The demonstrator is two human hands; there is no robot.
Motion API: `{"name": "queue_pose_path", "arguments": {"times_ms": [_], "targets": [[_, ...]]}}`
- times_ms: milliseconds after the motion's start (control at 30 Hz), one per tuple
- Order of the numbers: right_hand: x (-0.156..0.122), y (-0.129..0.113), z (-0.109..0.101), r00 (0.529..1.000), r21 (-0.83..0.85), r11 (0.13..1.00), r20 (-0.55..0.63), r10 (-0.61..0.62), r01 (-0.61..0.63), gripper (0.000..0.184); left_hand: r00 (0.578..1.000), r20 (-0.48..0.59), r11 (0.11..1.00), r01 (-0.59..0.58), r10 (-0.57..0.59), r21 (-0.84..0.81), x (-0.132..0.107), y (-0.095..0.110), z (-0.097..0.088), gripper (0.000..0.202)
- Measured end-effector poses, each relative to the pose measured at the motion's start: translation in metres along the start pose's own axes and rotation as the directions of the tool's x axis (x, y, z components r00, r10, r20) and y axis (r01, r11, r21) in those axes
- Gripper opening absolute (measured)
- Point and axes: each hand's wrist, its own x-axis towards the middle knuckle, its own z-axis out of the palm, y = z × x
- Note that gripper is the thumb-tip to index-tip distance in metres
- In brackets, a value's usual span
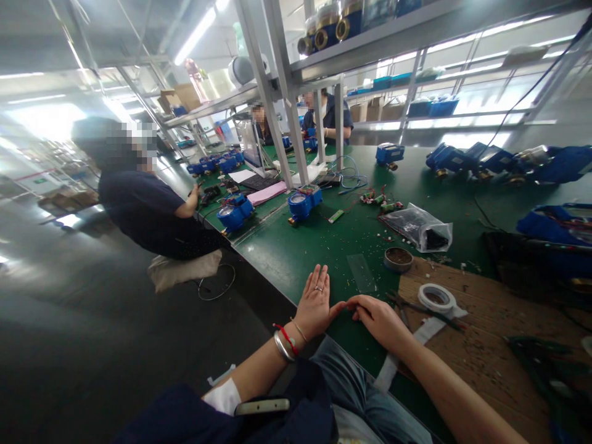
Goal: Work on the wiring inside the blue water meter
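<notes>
My left hand lies flat on the green bench top near its front edge, fingers stretched out, a ring on one finger and bracelets at the wrist. My right hand rests beside it with fingers curled under, its fingertips touching the left thumb; whether it holds anything I cannot make out. A roll of white tape and dark tweezers or cutters lie just right of it on a wooden board. A small round tin sits beyond.
Blue water meters stand along the bench, with a plastic bag, cables and small parts. A seated person works at the left; two more sit at the far end. Metal shelf posts rise mid-bench.
</notes>
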Motion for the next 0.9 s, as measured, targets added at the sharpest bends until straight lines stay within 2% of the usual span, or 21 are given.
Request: {"name": "queue_pose_path", "arguments": {"times_ms": [267,567,667,767,900], "targets": [[0.000,-0.001,-0.001,1.000,0.005,1.000,0.004,-0.005,0.005,0.029,0.997,0.030,0.996,-0.067,0.069,-0.062,0.004,0.002,-0.013,0.066],[0.001,0.002,0.001,0.999,0.023,0.999,-0.025,0.040,-0.040,0.023,0.990,0.031,0.983,-0.129,0.135,-0.133,0.021,0.002,-0.010,0.053],[0.002,0.004,0.003,0.999,0.045,0.998,-0.020,0.044,-0.043,0.024,0.992,-0.005,0.977,-0.126,0.127,-0.170,0.019,0.003,-0.011,0.050],[0.002,0.002,0.003,0.999,0.051,0.998,-0.015,0.031,-0.030,0.026,0.992,-0.085,0.956,-0.113,0.094,-0.270,0.014,0.001,-0.010,0.038],[0.002,-0.003,0.000,0.999,0.060,0.997,-0.001,0.053,-0.053,0.026,0.973,-0.221,0.892,-0.043,-0.064,-0.449,0.010,-0.004,-0.002,0.014]]}}
